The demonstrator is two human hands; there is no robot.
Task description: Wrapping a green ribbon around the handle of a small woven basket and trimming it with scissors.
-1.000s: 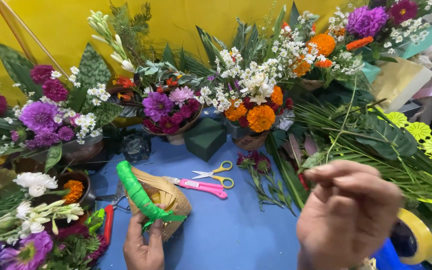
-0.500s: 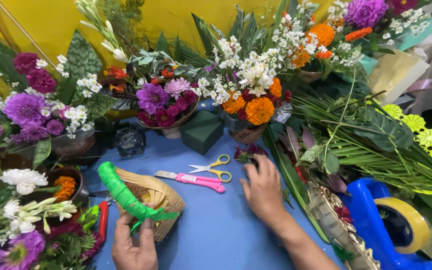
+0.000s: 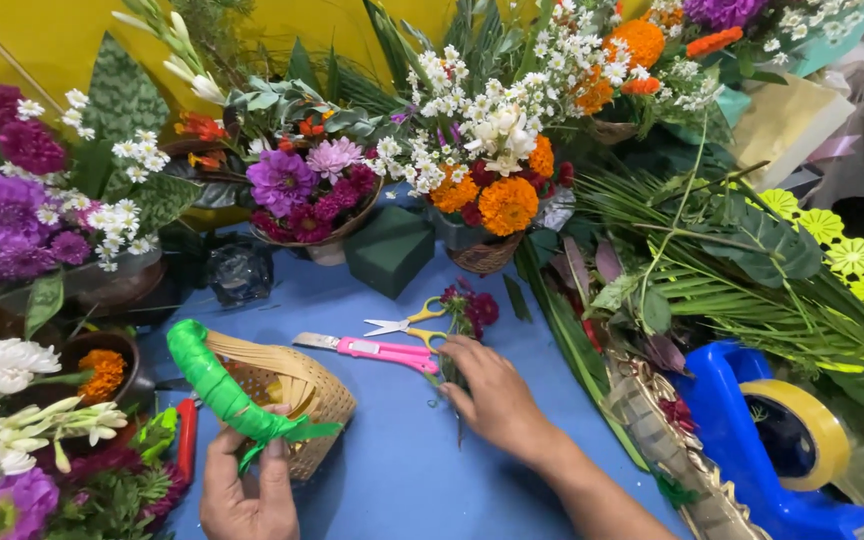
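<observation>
My left hand grips the green-wrapped handle of a small woven basket lying on its side on the blue tabletop. My right hand rests palm-down on the table over the stem of a small dark red flower sprig; its fingers curl around that stem, right beside the yellow-handled scissors and the pink utility knife.
A dark green foam block sits behind the tools. Flower arrangements in baskets and pots ring the table at back and left. Palm leaves, a blue tape dispenser with yellow tape and a gold-trimmed basket lie at right.
My right hand came down from close to the camera, reached left across the table and settled on the red flower sprig by the scissors. The left hand kept hold of the basket handle.
</observation>
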